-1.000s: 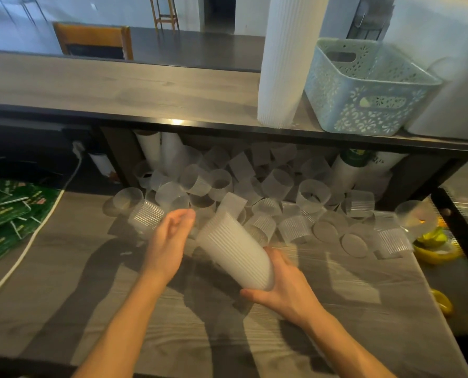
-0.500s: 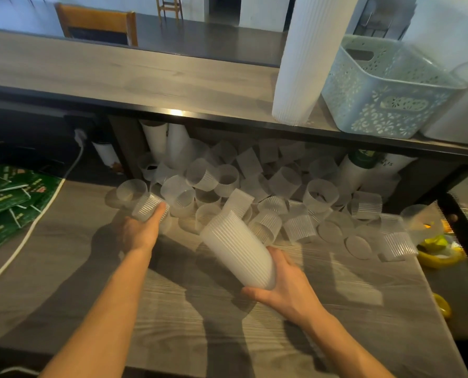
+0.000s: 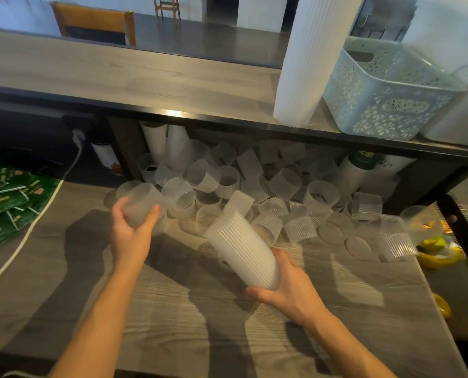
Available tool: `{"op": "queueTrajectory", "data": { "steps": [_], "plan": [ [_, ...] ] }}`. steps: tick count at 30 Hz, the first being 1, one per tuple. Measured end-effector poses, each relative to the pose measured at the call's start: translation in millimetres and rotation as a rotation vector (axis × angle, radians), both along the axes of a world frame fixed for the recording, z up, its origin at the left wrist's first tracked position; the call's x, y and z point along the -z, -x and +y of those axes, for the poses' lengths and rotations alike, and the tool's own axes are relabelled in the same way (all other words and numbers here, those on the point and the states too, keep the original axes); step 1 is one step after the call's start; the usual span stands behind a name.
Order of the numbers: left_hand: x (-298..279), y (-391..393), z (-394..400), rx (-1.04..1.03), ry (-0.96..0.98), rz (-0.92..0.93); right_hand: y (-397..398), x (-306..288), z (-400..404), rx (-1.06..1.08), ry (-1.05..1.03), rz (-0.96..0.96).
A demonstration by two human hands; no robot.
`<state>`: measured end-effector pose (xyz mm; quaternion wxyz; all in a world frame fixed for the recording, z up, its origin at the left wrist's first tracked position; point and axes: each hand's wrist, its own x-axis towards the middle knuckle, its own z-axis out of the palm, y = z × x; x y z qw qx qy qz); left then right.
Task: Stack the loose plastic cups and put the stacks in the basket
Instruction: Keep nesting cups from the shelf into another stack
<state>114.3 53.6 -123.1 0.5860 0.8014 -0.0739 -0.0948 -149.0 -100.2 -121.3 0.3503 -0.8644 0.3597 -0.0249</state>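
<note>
From the head view, the left hand (image 3: 130,236) holds a single ribbed translucent cup (image 3: 143,204) lifted just above the lower counter (image 3: 173,323), thumb on one side of the cup and fingers curled round the other, its open mouth tilted away towards the back. The right hand (image 3: 287,290) grips the bottom end of a stack of nested cups (image 3: 241,255), fingers wrapped under its base; the stack slants up and to the left, its open top pointing towards the pile, well apart from the cup in the left hand. The pile of loose cups (image 3: 254,192) lies along the back edge of the lower counter and runs under the upper shelf (image 3: 118,77), most on their sides, a few upright, several touching one another. On the upper shelf near its right end stands a pale blue perforated basket (image 3: 385,105), and just beside it on the left a tall white stack of cups (image 3: 306,64) stands upright, rising out of view. At the left edge of the lower counter lie green packets (image 3: 6,197), with a white cable (image 3: 36,222) running beside them up to a plug (image 3: 78,135) at the back. Yellow items (image 3: 434,255) sit off the counter's right edge, blurred
</note>
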Motion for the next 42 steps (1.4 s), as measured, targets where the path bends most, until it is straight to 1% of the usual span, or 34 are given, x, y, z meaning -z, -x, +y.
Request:
{"op": "queueTrajectory", "data": {
  "steps": [2,3,5,8,11,13,15,18,20,23,30,33,35,38,40,42],
  "plan": [
    [-9,3,5,0.104,0.045,-0.028,0,0,-1,-0.005,-0.002,0.003],
    [-12,4,7,0.156,0.034,-0.045,1,0,-1,-0.009,-0.002,0.000],
    [-22,6,9,0.226,-0.061,-0.122,2,-1,-2,-0.018,0.001,-0.004],
    [-38,12,8,0.295,-0.249,-0.306,5,-4,-5,-0.016,0.010,-0.014],
    [-48,17,6,0.439,-0.287,-0.396,8,-5,-9,-0.006,0.016,-0.022],
    [-48,18,5,0.537,-0.225,-0.359,11,-6,-11,-0.009,0.013,-0.022],
    [-46,23,4,0.611,-0.083,-0.242,13,-6,-12,-0.025,0.005,-0.015],
    [-43,35,-3,0.610,0.036,-0.097,15,-5,-12,-0.044,0.015,0.002],
    [-42,42,-8,0.584,0.088,-0.053,17,-4,-13,-0.060,0.032,0.003],
    [-42,47,-14,0.599,0.123,-0.047,20,-7,-15,-0.093,0.050,0.006],
    [-53,56,-28,0.745,0.050,-0.076,20,-12,-15,-0.143,0.096,0.001],
    [-57,64,-37,0.801,-0.024,-0.111,16,-14,-13,-0.138,0.087,-0.048],
    [-60,76,-43,0.813,-0.026,-0.103,11,-16,-12,-0.128,0.080,-0.084],
    [-71,79,-53,0.803,-0.035,-0.189,5,-20,-13,-0.109,0.061,-0.141],
    [-83,74,-59,0.755,0.061,-0.221,0,-25,-16,-0.098,0.047,-0.198],
    [-91,70,-64,0.639,0.244,-0.165,-8,-34,-19,-0.065,0.028,-0.267]
  ]
}}
